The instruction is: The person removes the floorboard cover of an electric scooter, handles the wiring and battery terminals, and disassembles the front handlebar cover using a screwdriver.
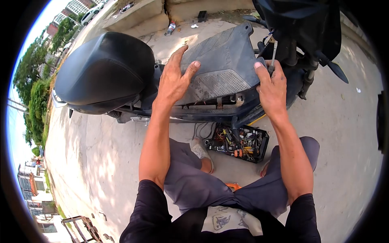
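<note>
Footboard [227,50], toolbox [263,149] (crammed) on ground [332,121], black seat [103,71]

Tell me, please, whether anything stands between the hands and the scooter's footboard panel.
Nothing visible does. The left hand is open at the near left edge of the footboard panel, though contact is hard to judge. The right hand is at the opposite edge, holding a slim tool beside the panel.

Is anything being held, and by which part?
The right hand holds a screwdriver-like tool by its handle; the left hand is open at the panel, any grip unclear.
</note>
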